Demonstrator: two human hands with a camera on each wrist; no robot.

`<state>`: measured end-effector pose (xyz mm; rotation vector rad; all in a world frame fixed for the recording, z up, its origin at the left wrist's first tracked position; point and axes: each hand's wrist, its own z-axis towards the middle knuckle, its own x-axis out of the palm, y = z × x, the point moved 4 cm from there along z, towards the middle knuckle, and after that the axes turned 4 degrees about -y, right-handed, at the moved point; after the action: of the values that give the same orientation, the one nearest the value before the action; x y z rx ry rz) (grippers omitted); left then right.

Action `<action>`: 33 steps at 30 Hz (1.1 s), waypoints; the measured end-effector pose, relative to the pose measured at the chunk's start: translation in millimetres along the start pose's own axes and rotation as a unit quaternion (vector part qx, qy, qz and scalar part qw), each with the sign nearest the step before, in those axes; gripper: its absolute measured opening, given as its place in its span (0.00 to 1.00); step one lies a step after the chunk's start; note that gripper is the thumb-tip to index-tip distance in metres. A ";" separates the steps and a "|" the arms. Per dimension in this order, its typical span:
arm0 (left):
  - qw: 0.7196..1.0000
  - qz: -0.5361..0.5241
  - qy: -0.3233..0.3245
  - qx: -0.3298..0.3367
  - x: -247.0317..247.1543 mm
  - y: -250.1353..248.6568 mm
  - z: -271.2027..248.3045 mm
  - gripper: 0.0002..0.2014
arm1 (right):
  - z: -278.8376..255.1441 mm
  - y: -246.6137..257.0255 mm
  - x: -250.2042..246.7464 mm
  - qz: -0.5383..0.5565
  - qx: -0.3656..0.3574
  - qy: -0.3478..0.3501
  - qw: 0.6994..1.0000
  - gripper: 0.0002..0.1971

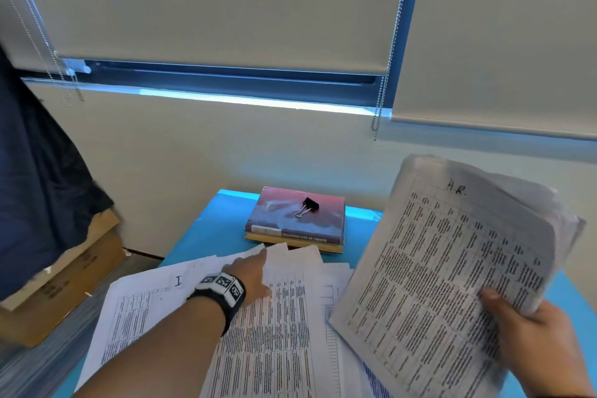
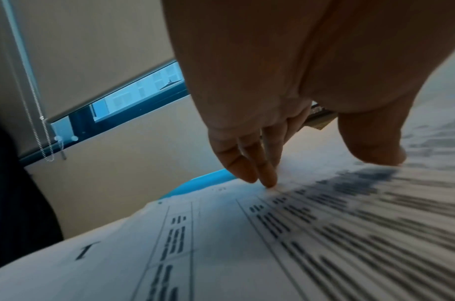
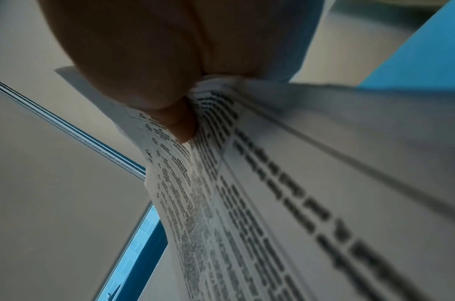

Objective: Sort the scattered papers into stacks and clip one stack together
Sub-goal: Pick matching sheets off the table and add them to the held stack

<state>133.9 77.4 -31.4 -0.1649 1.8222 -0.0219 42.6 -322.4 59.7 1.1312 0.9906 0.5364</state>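
Papers [image 1: 284, 317] lie fanned under the flat, open left hand [image 1: 250, 271]; a push could slide them off the counter [image 1: 223, 229]. Right hand [image 1: 536, 336] pinches the lifted sheaf [image 1: 445, 268] by one corner, so sheets may slip loose.

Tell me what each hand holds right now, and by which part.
The right hand grips a stack of papers at its lower right edge. The left hand holds nothing; its fingertips touch loose sheets.

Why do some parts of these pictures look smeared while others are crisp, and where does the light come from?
Head view: the clip on the books is fairly crisp, the held stack smeared by motion; daylight enters under the blinds. Left wrist view: print blurs toward the right beyond the left hand. Right wrist view: the right hand is dark and close, the text soft.
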 end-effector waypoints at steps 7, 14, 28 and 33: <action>0.997 0.066 0.015 -0.022 4.3 5.7 18.7 0.37 | 0.3 7.3 -7.8 0.019 0.033 0.002 0.999 0.17; 0.998 0.027 0.009 -0.061 3.6 9.0 26.2 0.45 | -3.6 9.2 -11.9 0.023 0.027 0.001 0.999 0.09; 0.995 0.018 0.097 0.029 -12.4 23.6 -29.6 0.22 | -3.3 -3.7 -5.0 0.044 0.033 -0.001 0.998 0.04; 0.996 0.072 0.036 -0.032 -11.3 61.9 -31.0 0.25 | -10.0 -6.6 1.2 0.035 0.052 -0.029 0.998 0.15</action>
<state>100.5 137.8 -18.9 -0.0785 1.9034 0.1324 33.9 -319.0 52.3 1.2712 0.9394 0.5106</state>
